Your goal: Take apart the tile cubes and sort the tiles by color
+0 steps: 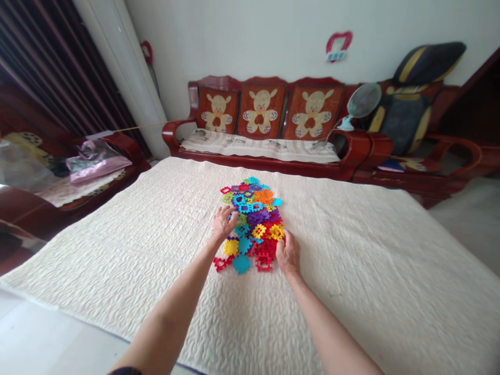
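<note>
A heap of flat plastic interlocking tiles with notched edges lies on the cream quilted cover [351, 271]. Among them are a blue tile [241, 264], a yellow tile [230, 247], a red frame-like tile [264, 262] and an orange tile [264, 196]. At the heap's left side, my left hand [224, 223] lies with fingers apart, touching its edge. My right hand [288, 253] cups the right side, its fingers loosely bent beside a yellow window-like tile [276, 232]. Some right fingertips are hidden, and neither hand visibly lifts a tile.
A wooden sofa [265, 164] with bear-patterned cushions stands beyond the covered surface. To its right are a small fan [364, 100] and a massage-type seat pad [406, 122]. A shiny pink bag [99, 162] rests on a wooden chair at left.
</note>
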